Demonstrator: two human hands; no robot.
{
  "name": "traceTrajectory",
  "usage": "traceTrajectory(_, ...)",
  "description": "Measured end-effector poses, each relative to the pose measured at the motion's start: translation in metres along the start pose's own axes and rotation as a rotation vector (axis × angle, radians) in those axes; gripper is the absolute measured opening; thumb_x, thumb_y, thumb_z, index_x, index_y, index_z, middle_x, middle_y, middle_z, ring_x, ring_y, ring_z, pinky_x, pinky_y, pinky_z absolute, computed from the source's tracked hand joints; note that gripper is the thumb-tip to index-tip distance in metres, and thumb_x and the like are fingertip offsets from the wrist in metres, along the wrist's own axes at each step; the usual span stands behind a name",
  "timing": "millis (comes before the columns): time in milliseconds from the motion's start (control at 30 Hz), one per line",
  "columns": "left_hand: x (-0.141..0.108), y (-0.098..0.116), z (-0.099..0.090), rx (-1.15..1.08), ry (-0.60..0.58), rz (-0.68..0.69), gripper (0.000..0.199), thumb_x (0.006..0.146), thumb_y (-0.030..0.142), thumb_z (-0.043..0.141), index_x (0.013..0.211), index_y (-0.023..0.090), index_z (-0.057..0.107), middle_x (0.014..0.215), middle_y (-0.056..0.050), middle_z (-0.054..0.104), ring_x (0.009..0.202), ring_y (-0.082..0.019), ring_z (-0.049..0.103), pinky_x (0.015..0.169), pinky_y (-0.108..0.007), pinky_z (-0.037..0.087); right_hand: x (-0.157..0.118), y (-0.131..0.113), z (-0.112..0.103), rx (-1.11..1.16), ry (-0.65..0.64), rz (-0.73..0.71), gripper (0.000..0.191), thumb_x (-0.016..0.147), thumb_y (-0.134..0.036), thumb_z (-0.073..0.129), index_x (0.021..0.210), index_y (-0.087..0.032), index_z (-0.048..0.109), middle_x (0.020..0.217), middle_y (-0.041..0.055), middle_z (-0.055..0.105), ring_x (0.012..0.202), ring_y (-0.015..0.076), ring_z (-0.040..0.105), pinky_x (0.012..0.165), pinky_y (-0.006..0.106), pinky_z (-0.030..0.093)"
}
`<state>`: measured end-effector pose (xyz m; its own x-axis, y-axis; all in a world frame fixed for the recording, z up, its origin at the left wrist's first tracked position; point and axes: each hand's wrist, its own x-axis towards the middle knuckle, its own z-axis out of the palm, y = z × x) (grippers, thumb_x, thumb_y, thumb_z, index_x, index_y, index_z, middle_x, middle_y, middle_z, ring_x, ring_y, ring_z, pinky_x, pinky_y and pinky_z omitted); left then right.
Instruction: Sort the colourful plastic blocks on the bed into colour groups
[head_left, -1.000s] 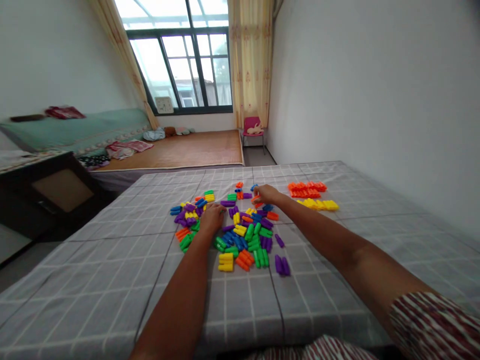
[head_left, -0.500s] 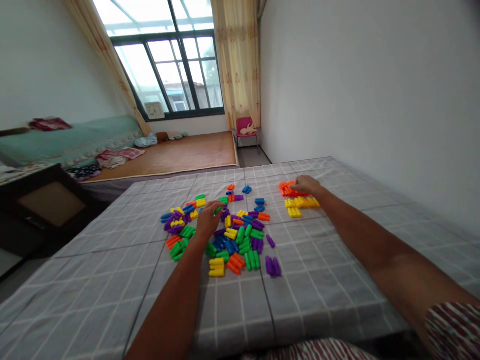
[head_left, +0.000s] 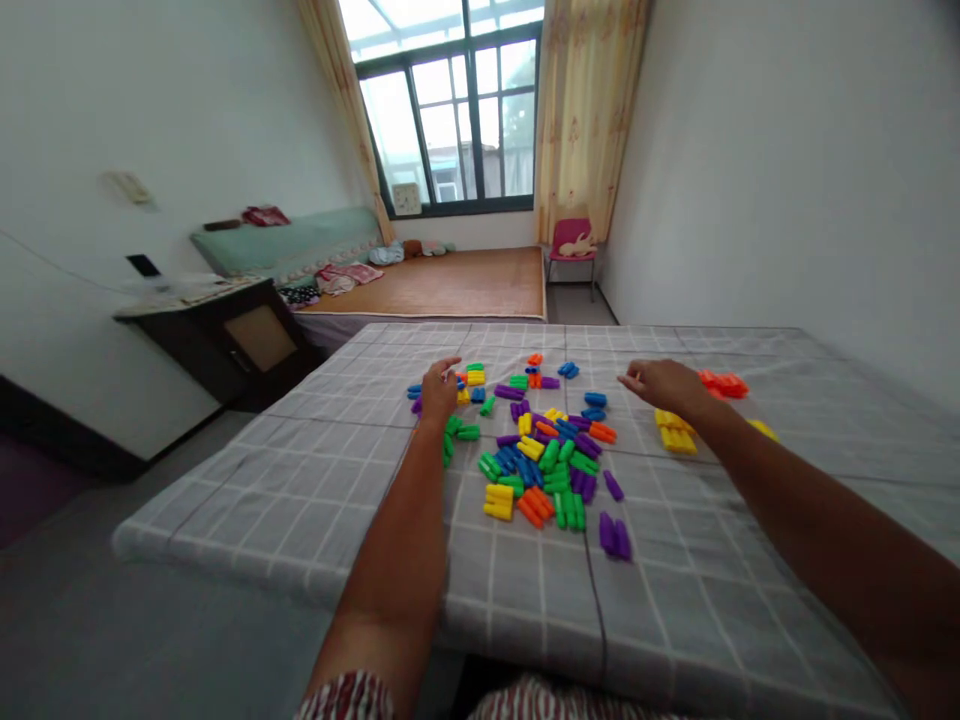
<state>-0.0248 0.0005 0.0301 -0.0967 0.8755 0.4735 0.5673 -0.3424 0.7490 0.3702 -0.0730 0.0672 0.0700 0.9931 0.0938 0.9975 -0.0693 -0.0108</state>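
My left hand (head_left: 439, 390) hovers over the left part of a spread of bullet-shaped plastic building blocks, with one finger stretched out and nothing visible in it. Under and around it lie green blocks (head_left: 468, 432) and a yellow block (head_left: 475, 378). To the right, my right hand (head_left: 661, 384) is above the tablecloth, fingers curled together, and no block shows at its fingertips. Just beyond its wrist sits a group of orange blocks (head_left: 723, 384). Yellow blocks (head_left: 676, 432) lie below the wrist, partly covered by the forearm. Two blue blocks (head_left: 595, 400) are left of this hand.
A grey checked tablecloth (head_left: 315, 500) covers the table. Mixed blocks lie in its middle, with a purple block (head_left: 615, 536) towards the near edge. Behind stand a low bed (head_left: 472, 280) and a pink chair (head_left: 571, 238); a dark cabinet (head_left: 247, 340) is at the left.
My right hand has left the orange blocks and moved left, towards the middle. My left hand has shifted to the left part of the blocks. The camera view has turned left.
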Motion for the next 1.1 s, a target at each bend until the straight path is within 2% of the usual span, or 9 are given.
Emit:
traceTrajectory(167, 0.0, -0.023, -0.041, 0.348, 0.11, -0.142, 0.034, 0.081, 0.018, 0.049, 0.11, 0.018, 0.068, 0.123, -0.011, 0.063, 0.119, -0.028, 0.053, 0.103, -0.046, 0.041, -0.012, -0.06, 0.01, 0.043, -0.057, -0.225, 0.029, 0.09, -0.045, 0.048, 0.096, -0.025, 0.068, 0.088, 0.007, 0.072, 0.079, 0.0208, 0.065, 0.063, 0.028, 0.038)
traceTrajectory(300, -0.008, -0.029, -0.041, 0.354, -0.121, -0.209, 0.032, 0.072, 0.023, 0.064, 0.104, 0.02, 0.069, 0.115, -0.01, 0.067, 0.11, -0.028, 0.058, 0.096, -0.044, 0.045, -0.018, -0.094, 0.019, 0.047, -0.112, -0.335, 0.027, 0.089, -0.043, 0.048, 0.096, -0.025, 0.068, 0.089, 0.0056, 0.072, 0.08, 0.0213, 0.065, 0.06, 0.027, 0.037)
traceTrajectory(367, -0.009, -0.024, -0.031, 0.193, -0.255, -0.173, 0.034, 0.069, 0.017, 0.065, 0.103, 0.017, 0.07, 0.103, -0.008, 0.071, 0.097, -0.024, 0.063, 0.089, -0.038, 0.049, -0.019, -0.106, 0.023, 0.043, -0.12, -0.372, 0.028, 0.09, -0.043, 0.048, 0.097, -0.025, 0.068, 0.089, 0.0062, 0.072, 0.08, 0.0215, 0.065, 0.06, 0.026, 0.036)
traceTrajectory(433, -0.008, -0.018, -0.02, -0.014, -0.299, -0.106, 0.036, 0.07, 0.015, 0.063, 0.105, 0.016, 0.07, 0.099, -0.007, 0.072, 0.089, -0.021, 0.064, 0.085, -0.034, 0.051, -0.02, -0.114, 0.024, 0.039, -0.115, -0.394, 0.03, 0.09, -0.044, 0.046, 0.096, -0.025, 0.068, 0.088, 0.0071, 0.072, 0.079, 0.0214, 0.065, 0.06, 0.026, 0.035)
traceTrajectory(533, -0.006, -0.01, -0.012, -0.272, -0.246, -0.069, 0.036, 0.073, 0.018, 0.062, 0.108, 0.015, 0.069, 0.102, -0.007, 0.071, 0.089, -0.019, 0.063, 0.084, -0.033, 0.051, -0.018, -0.122, 0.023, 0.05, -0.104, -0.419, 0.029, 0.091, -0.043, 0.046, 0.094, -0.024, 0.068, 0.086, 0.007, 0.071, 0.079, 0.0206, 0.065, 0.059, 0.025, 0.033)
traceTrajectory(733, -0.008, -0.007, -0.016, -0.741, -0.236, -0.354, 0.039, 0.075, 0.019, 0.057, 0.113, 0.012, 0.062, 0.095, -0.008, 0.067, 0.075, -0.014, 0.063, 0.072, -0.03, 0.054, -0.015, -0.143, 0.014, 0.105, -0.064, -0.451, 0.026, 0.091, -0.04, 0.046, 0.093, -0.023, 0.067, 0.087, 0.0052, 0.071, 0.077, 0.0186, 0.063, 0.058, 0.025, 0.031)
traceTrajectory(867, -0.01, -0.001, -0.014, -0.855, -0.243, -0.405, 0.044, 0.072, 0.012, 0.054, 0.115, 0.014, 0.058, 0.087, -0.004, 0.063, 0.064, -0.009, 0.059, 0.06, -0.023, 0.053, -0.013, -0.167, 0.008, 0.182, -0.018, -0.484, 0.024, 0.091, -0.036, 0.047, 0.096, -0.024, 0.066, 0.089, 0.0033, 0.072, 0.08, 0.0179, 0.063, 0.059, 0.025, 0.033)
traceTrajectory(967, -0.008, -0.001, -0.016, -0.809, -0.102, -0.388, 0.043, 0.068, 0.006, 0.053, 0.11, 0.014, 0.061, 0.079, -0.001, 0.06, 0.06, -0.007, 0.057, 0.055, -0.018, 0.048, -0.009, -0.181, 0.009, 0.205, 0.011, -0.52, 0.025, 0.092, -0.035, 0.046, 0.099, -0.023, 0.066, 0.091, 0.0033, 0.072, 0.082, 0.0178, 0.064, 0.062, 0.024, 0.034)
traceTrajectory(1100, -0.003, -0.009, -0.027, -0.878, 0.092, -0.519, 0.038, 0.069, 0.006, 0.055, 0.106, 0.013, 0.06, 0.071, 0.001, 0.057, 0.058, -0.008, 0.057, 0.056, -0.019, 0.048, 0.0, -0.193, 0.014, 0.213, 0.01, -0.546, 0.024, 0.091, -0.033, 0.048, 0.099, -0.021, 0.066, 0.092, 0.0054, 0.072, 0.082, 0.0188, 0.064, 0.064, 0.025, 0.036)
